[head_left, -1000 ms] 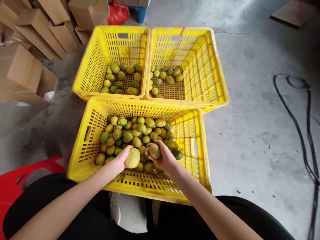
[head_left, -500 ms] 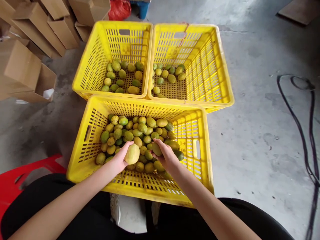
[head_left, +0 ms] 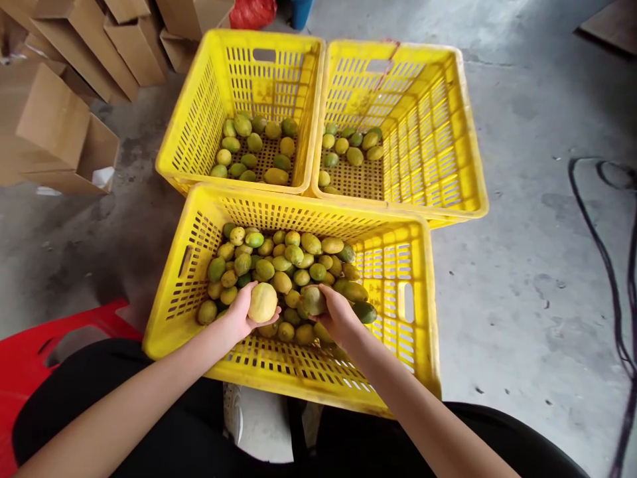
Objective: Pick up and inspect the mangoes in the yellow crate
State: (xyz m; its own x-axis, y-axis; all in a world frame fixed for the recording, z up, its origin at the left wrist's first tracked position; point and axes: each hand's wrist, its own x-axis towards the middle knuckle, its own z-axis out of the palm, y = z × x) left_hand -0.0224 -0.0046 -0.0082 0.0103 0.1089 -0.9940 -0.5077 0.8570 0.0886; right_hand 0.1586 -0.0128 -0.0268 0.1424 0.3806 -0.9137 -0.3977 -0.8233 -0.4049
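My left hand (head_left: 239, 316) holds a pale yellow fruit (head_left: 262, 302) above the pile in the near yellow crate (head_left: 169, 292). My right hand (head_left: 339, 313) grips a greenish-yellow fruit (head_left: 313, 300) just beside it, low over the same pile. Many green and yellow fruits (head_left: 279, 265) fill the left and middle of this crate. Beyond it stand two more yellow crates: the far left crate (head_left: 199, 113) and the far right crate (head_left: 448, 153), each with several fruits on its floor.
Cardboard boxes (head_left: 64, 126) are heaped at the upper left on the concrete floor. A red plastic stool (head_left: 24, 358) shows at the lower left. A black cable (head_left: 607, 265) runs along the right. My dark-clothed legs are at the bottom edge.
Both hands stayed over the near crate, each keeping its fruit. The right hand turned palm-down and lowered its fruit toward the pile. The camera shifted slightly left.
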